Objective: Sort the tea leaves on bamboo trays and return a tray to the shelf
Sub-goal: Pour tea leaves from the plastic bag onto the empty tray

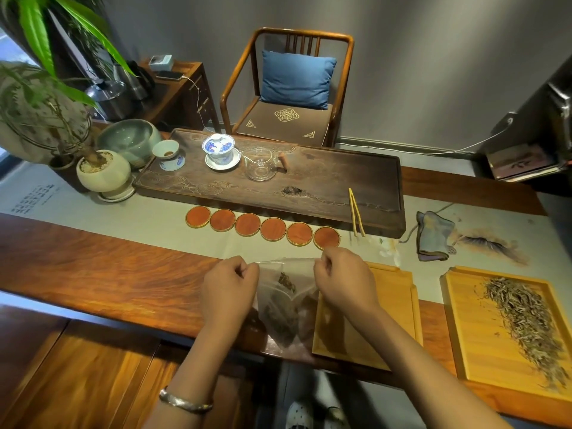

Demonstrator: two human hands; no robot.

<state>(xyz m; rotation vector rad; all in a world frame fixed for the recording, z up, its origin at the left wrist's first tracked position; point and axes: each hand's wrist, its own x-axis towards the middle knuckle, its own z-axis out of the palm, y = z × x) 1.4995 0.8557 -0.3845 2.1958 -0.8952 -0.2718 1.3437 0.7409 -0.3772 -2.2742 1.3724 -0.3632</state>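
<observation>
Two hands are seen pinching the top edge of a clear plastic bag point(286, 301): the left hand point(229, 286) has its fingers curled on the left corner, the right hand point(343, 280) on the right corner, and the bag is held up between them above the near edge of the wooden table point(108, 274). Dark tea leaves point(286, 281) are seen inside the bag. Just beside the bag, under the right forearm, a bamboo tray point(393, 305) is laid on the table. A second bamboo tray point(464, 329) is placed further right, apart from the first, and a long heap of pale tea leaves point(523, 317) is spread along it. Beyond the hands, six round coasters point(263, 228) are set in a row on a pale runner point(123, 209). Behind them a dark tea board point(325, 184) is set, bearing a lidded blue-and-white cup point(220, 148), a glass pitcher point(261, 164) and yellow tongs point(356, 212). A folded cloth point(433, 235) is laid to the right. A silver bangle point(185, 400) is worn on the left wrist.
</observation>
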